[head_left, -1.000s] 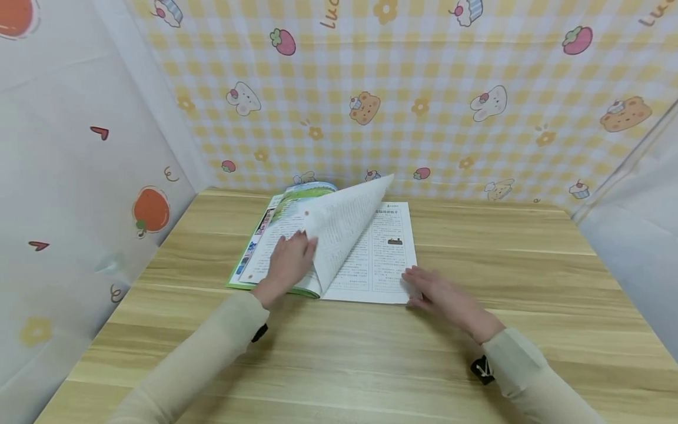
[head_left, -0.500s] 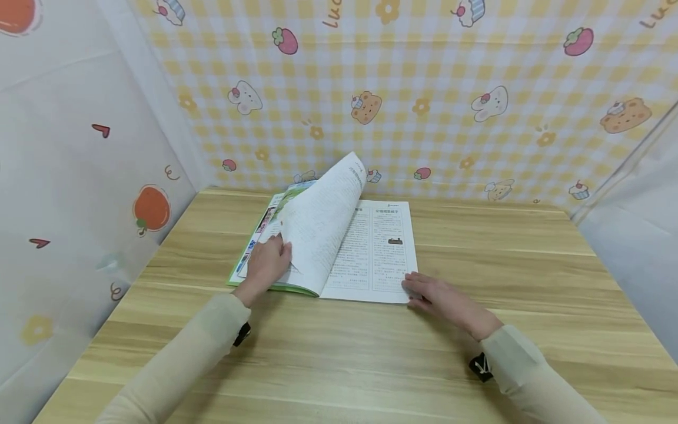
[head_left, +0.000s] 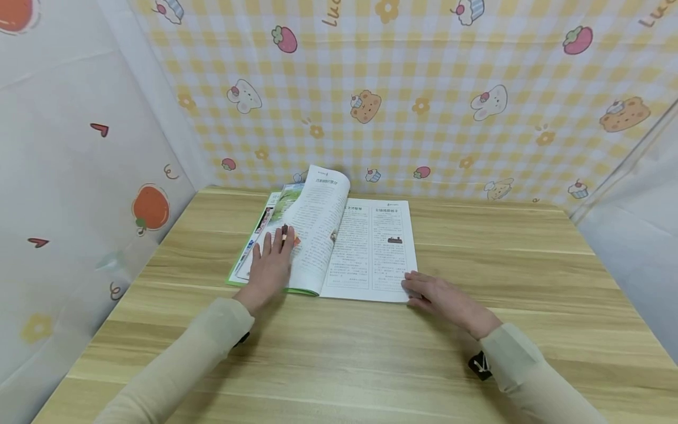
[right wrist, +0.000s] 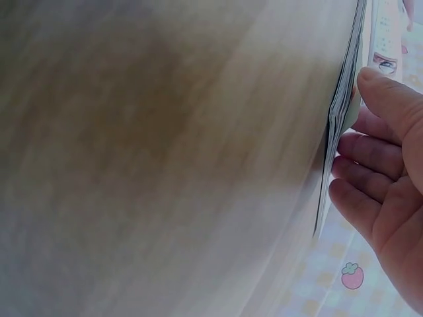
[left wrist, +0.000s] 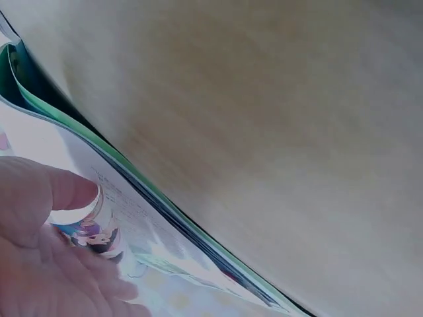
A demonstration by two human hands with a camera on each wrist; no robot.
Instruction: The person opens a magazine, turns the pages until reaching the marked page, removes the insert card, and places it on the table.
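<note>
An open magazine (head_left: 349, 277) with a green-edged cover lies on the wooden table. Its right page carries columns of print and a small dark picture. A turned leaf (head_left: 320, 218) curves up from the spine, bending over to the left. Across the left pages my left hand (head_left: 269, 268) lies spread, its fingers extended and touching the leaf's lower left part. In the left wrist view, the left thumb (left wrist: 73, 190) shows over a colourful page picture. My right hand (head_left: 442, 297) rests at the lower right corner, with the right thumb (right wrist: 373, 79) and fingers along the page edges (right wrist: 337, 109).
The wooden table (head_left: 365, 359) extends around the magazine. Behind it hangs a yellow checked cloth (head_left: 424, 141) with cartoon prints, close to the raised leaf. A white printed cloth (head_left: 69, 188) stands along the left side.
The leaf has swung from right to left over the spine, and its raised top corner has come down leftward. My left hand has moved left and its fingers have straightened. The right hand stays put.
</note>
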